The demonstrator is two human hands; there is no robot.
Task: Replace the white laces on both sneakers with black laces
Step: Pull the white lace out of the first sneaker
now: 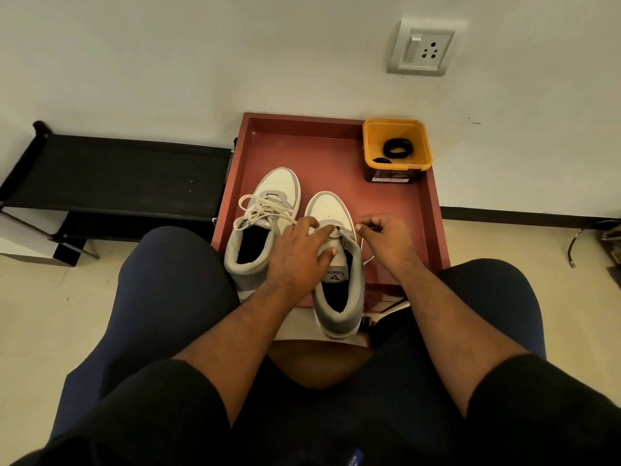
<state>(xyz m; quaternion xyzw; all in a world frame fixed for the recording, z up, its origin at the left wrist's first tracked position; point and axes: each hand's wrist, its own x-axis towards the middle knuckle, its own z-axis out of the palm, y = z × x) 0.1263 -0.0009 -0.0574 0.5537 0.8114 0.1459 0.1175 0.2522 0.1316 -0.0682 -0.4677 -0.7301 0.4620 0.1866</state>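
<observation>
Grey-and-white sneakers side by side on a red tray [336, 146].
Left hand [297, 253] presses spread fingers on the right sneaker [339, 264]; right hand [386, 235] pinches its white lace [364, 253]. Black laces [398, 148] sit in the yellow tub [396, 166].

We have one view only, from a wide-angle camera worn on the head. It looks forward and steeply down, past the seated person's knees to the red tray [433, 210] on the floor. The wall [201, 62] fills the top of the frame. The hands sit close, near centre. Straight edges bow toward the frame borders.
</observation>
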